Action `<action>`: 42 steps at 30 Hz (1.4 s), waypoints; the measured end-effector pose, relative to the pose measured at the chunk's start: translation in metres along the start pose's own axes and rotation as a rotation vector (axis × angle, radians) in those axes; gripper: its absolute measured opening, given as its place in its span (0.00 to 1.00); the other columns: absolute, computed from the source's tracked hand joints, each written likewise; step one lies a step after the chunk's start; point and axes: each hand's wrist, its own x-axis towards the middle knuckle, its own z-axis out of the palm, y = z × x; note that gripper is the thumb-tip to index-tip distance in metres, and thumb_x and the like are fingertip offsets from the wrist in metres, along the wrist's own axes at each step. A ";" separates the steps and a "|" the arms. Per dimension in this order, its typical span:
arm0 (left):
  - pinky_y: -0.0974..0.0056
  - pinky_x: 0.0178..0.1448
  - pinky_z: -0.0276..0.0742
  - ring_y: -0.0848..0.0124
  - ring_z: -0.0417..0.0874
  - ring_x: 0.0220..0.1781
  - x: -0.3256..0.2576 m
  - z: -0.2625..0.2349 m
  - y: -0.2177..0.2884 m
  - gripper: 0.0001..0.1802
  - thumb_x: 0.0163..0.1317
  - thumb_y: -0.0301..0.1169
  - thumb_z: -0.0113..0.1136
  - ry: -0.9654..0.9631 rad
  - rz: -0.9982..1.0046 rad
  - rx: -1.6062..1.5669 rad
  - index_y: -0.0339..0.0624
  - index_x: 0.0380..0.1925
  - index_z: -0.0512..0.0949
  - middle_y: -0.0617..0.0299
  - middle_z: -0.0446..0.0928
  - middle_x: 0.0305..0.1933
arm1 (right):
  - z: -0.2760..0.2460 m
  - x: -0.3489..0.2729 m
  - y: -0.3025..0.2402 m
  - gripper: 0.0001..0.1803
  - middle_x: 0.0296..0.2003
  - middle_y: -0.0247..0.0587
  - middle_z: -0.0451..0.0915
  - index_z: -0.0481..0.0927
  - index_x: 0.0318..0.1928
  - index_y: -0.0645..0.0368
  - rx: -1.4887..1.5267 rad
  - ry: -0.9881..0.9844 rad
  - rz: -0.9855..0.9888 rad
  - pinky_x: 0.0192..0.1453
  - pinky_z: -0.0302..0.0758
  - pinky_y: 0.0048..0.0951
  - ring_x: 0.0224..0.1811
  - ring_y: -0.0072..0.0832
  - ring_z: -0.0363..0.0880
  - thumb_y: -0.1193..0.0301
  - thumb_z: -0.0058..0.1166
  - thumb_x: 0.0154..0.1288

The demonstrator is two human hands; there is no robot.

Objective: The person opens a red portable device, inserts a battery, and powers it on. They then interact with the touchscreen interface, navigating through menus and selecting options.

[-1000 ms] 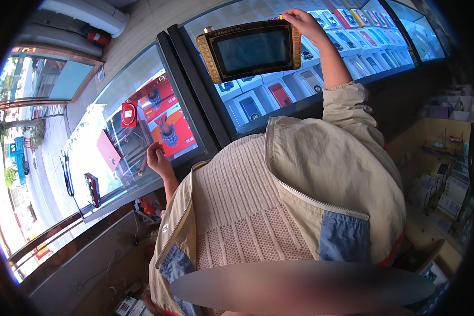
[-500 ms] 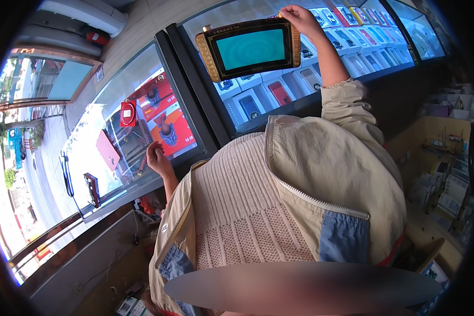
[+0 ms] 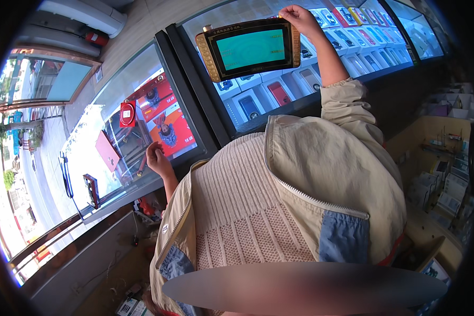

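A portable video player [image 3: 255,48] with a dark frame, gold button strips on both sides and a teal screen leans upright on the glass counter ahead of me. Small marks show on its screen. At the player's top right corner, my right hand [image 3: 300,20] pinches the upper edge between thumb and fingers. My left hand [image 3: 157,157] rests on the left display case by its dark inner edge. Its fingers are loosely curled, and nothing shows in them.
Boxed phones [image 3: 247,105] fill the glass counter [image 3: 231,125] beneath the player. On the left case lie a red box [image 3: 127,114], a pink folder [image 3: 107,151] and a small dark device [image 3: 91,190]. Shelves with boxes [image 3: 450,192] stand at the right.
The player's screen has gone from a plain teal pattern to one with small text-like marks. Both hands and the player stay in place.
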 end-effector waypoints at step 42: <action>0.73 0.36 0.71 0.79 0.75 0.30 0.001 -0.008 -0.008 0.16 0.59 0.14 0.43 0.026 -0.006 -0.004 0.34 0.39 0.80 0.63 0.78 0.31 | 0.027 -0.118 -0.007 0.21 0.42 0.36 0.82 0.76 0.53 0.62 0.497 0.303 0.221 0.52 0.71 0.21 0.46 0.20 0.78 0.58 0.55 0.71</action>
